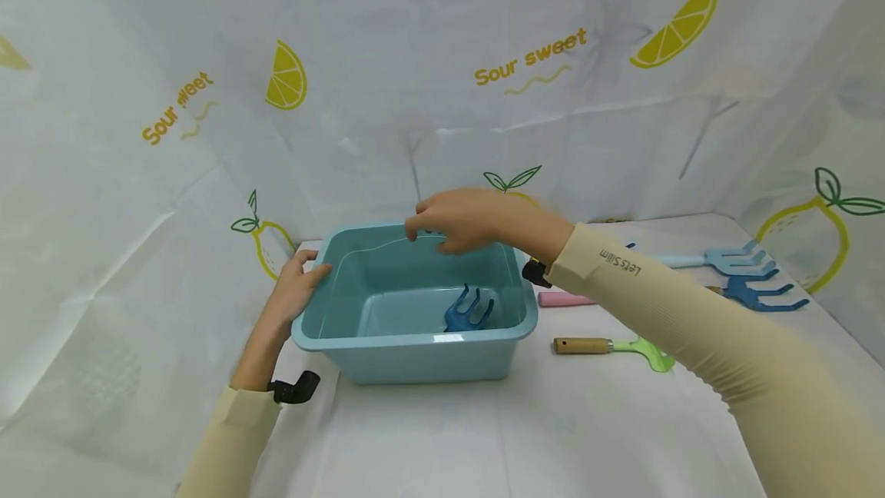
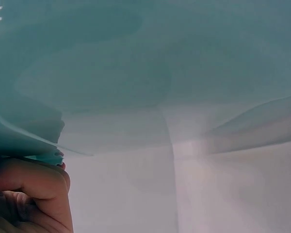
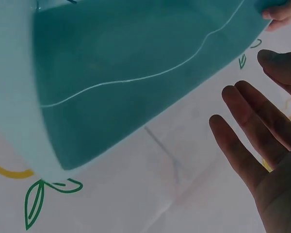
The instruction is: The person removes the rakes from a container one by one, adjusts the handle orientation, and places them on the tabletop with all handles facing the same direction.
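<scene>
A blue-green plastic basin (image 1: 442,363) stands on the white-covered table. Inside it lies a dark blue hand rake head (image 1: 468,312), tines up; its handle is hidden behind the front wall. My left hand (image 1: 296,288) grips the basin's left rim, thumb over the edge; the left wrist view shows curled fingers (image 2: 43,182) under the rim. Over the back rim hovers my right hand (image 1: 466,220), holding nothing. In the right wrist view its fingers (image 3: 237,153) are extended and apart from the basin wall. A thin pale line runs along the basin's inner wall.
Right of the basin lie a green garden tool with a wooden handle (image 1: 583,346), a pink handle (image 1: 563,299), a light blue rake (image 1: 736,258) and a dark blue rake (image 1: 754,294). My right sleeve (image 1: 691,329) covers parts of them. A lemon-printed white sheet (image 1: 387,137) hangs behind.
</scene>
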A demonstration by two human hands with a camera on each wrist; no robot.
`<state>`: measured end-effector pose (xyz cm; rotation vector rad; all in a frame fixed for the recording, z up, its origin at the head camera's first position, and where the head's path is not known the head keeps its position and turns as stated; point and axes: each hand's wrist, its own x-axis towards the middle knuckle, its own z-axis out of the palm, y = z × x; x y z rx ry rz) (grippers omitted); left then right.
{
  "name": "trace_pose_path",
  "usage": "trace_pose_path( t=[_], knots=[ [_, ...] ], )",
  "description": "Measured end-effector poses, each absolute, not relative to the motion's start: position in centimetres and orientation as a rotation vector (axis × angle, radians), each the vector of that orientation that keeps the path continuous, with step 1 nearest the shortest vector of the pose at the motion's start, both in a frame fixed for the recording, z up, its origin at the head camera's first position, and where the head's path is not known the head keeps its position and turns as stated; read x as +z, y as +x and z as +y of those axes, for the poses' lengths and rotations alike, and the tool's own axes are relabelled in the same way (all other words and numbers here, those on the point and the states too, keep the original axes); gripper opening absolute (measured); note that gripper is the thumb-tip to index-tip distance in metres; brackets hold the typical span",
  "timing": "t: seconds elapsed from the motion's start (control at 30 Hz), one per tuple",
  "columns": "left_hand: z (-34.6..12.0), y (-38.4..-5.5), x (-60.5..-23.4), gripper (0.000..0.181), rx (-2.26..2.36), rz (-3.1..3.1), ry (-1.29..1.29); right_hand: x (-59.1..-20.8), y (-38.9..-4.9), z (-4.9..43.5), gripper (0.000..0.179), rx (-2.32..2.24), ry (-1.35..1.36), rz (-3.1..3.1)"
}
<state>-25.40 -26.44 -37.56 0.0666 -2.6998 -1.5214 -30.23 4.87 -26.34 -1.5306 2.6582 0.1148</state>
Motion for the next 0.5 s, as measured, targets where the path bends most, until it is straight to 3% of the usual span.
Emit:
trace_pose_path(
  t=[0.5],
  knots=[
    [-26.6,-25.5,-37.8,0.047,-1.515,-2.705,0.068,-30.0,-31.9,-1.2,0.037,0.054,-1.591,2.448]
  ],
)
